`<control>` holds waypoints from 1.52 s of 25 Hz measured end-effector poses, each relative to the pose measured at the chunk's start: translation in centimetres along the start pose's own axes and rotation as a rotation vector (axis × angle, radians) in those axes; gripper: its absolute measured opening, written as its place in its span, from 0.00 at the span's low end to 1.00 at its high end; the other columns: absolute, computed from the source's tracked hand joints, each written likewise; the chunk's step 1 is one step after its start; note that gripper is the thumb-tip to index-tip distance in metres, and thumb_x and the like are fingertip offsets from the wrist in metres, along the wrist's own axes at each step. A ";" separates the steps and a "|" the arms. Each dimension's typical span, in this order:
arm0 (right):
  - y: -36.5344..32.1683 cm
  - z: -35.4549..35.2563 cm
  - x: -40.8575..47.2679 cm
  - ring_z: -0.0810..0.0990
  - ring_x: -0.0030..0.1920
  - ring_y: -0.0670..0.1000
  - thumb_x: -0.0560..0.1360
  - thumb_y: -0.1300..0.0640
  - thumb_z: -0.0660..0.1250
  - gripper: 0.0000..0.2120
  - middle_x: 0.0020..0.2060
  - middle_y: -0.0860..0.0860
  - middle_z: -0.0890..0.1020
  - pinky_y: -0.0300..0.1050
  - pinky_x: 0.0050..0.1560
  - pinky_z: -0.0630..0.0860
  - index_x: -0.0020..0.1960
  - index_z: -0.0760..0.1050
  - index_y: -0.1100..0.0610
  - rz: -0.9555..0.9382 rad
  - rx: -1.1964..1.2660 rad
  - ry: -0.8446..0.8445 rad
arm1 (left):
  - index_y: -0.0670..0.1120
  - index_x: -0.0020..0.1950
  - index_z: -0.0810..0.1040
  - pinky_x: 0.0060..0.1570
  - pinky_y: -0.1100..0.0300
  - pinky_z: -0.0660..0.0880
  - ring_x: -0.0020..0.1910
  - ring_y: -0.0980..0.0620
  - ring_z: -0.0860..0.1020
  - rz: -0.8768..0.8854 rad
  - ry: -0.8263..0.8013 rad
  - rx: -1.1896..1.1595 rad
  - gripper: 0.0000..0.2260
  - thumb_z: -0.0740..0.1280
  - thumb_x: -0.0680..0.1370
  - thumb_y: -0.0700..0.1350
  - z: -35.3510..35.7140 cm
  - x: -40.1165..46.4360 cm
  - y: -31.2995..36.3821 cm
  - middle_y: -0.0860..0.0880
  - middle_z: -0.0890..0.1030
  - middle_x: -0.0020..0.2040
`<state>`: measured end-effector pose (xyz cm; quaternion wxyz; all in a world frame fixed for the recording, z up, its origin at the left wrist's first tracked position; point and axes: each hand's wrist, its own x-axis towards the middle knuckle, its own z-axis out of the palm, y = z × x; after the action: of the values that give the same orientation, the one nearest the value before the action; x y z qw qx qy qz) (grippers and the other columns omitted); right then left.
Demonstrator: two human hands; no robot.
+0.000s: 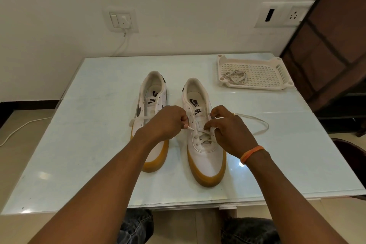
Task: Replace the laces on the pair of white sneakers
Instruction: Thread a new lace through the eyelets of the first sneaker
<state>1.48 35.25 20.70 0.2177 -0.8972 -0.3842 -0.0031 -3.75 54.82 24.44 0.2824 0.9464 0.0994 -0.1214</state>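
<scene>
Two white sneakers with tan soles stand side by side on the table, toes toward me. The right sneaker (204,156) has a white lace (261,125) threaded through its lowest eyelets; one end trails off in a loop to the right. My left hand (168,123) pinches the lace's tip beside the left row of eyelets. My right hand (227,128) grips the right side of the shoe's upper and the lace there. The left sneaker (152,105) lies partly behind my left hand, with a lace end hanging at its left side.
A white perforated plastic tray (263,73) sits at the table's back right with a bundled lace (236,77) in it. The glass table (89,144) stands against a wall with a plugged charger (124,22); its cable drops to the floor on the left.
</scene>
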 end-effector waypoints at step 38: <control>6.9 -10.3 -3.7 0.77 0.35 0.46 0.59 0.47 0.81 0.19 0.33 0.47 0.79 0.49 0.44 0.72 0.46 0.81 0.51 0.543 1.615 0.235 | 0.44 0.51 0.83 0.27 0.71 0.70 0.25 0.62 0.73 0.303 0.121 -0.580 0.07 0.68 0.79 0.47 1.4 -1.9 7.3 0.50 0.83 0.40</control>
<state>5.29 24.49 26.71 0.8209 -0.5222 -0.0159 0.2306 -3.89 47.76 27.56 0.5484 0.8361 0.0045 0.0115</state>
